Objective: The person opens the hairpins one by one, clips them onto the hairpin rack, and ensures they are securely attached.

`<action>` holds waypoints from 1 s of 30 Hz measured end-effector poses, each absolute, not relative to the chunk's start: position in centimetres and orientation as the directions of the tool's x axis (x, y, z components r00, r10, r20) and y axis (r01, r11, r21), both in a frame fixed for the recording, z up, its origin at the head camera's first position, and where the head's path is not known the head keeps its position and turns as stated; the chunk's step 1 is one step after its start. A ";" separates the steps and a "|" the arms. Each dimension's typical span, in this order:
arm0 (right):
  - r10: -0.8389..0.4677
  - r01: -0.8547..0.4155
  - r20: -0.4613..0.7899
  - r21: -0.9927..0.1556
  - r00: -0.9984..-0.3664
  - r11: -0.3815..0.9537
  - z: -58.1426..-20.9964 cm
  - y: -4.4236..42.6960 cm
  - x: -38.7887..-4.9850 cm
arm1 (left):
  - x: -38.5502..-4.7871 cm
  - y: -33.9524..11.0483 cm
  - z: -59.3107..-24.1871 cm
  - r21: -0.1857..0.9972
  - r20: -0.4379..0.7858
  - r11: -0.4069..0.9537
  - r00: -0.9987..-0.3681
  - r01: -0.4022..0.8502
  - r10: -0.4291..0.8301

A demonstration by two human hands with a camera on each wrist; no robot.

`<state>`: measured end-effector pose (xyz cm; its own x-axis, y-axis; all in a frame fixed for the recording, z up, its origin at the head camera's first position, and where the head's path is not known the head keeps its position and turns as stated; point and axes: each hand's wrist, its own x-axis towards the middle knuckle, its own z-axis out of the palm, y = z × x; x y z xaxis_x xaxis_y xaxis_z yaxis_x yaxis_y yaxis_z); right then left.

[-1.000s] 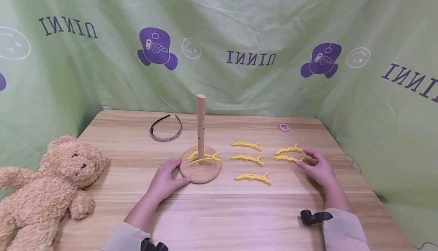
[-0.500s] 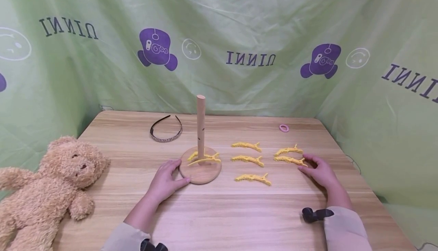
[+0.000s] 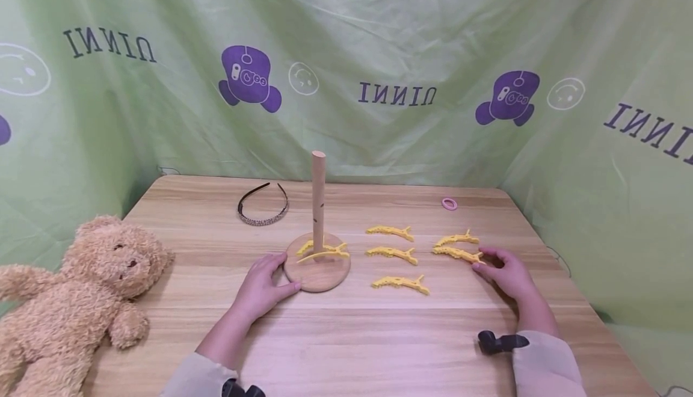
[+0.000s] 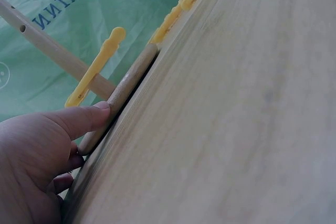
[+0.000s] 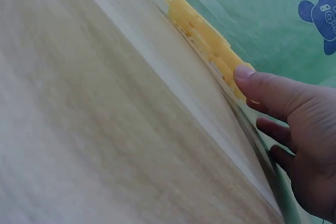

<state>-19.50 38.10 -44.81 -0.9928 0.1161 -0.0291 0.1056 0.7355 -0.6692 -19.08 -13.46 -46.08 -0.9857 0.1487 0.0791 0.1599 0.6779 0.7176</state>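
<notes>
One yellow clip (image 3: 456,254), in the head view, lies at ten o'clock from the nearer right hand (image 3: 505,270), which pinches its end; its long axis runs roughly nine to three. The left hand (image 3: 262,286) grips the wooden stand (image 3: 318,222) by its base (image 3: 318,280). Left wrist view: the rim (image 4: 131,78) runs toward one o'clock past the thumb. Right wrist view: the clip points to eleven

Head view: bright, diffuse light, source direction unclear; pale pinkish glare on the near counter (image 3: 390,349), highlight on the upper middle of the curtain (image 3: 411,18). Soft shadow beside the right forearm (image 3: 533,313). Wrist views: dimmer, cooler, hazier; counter grain smeared in both, softest close to the lens. Left wrist: thin dark shadow under the wooden stand (image 4: 130,78)
</notes>
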 end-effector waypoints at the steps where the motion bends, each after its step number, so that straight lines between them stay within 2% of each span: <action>1: 0.120 0.107 -0.028 -0.675 -0.992 0.730 -44.7 38.0 -19.4 | -19.1 -13.5 -46.1 0.718 0.079 0.678 -0.986 0.159 0.148; 13: 0.079 0.033 0.018 -0.797 -0.997 0.604 -42.8 34.2 -19.7 | -18.9 -13.6 -46.1 0.721 0.086 0.673 -0.986 0.162 0.146; 24: -0.022 -0.073 0.074 -0.798 -0.997 0.598 -42.3 28.6 -21.2 | -19.0 -13.6 -46.1 0.715 0.074 0.682 -0.986 0.156 0.149; 30: -0.025 -0.060 0.056 -0.801 -0.998 0.596 -42.0 25.3 -21.7 | -19.1 -13.6 -46.0 0.719 0.075 0.676 -0.986 0.158 0.151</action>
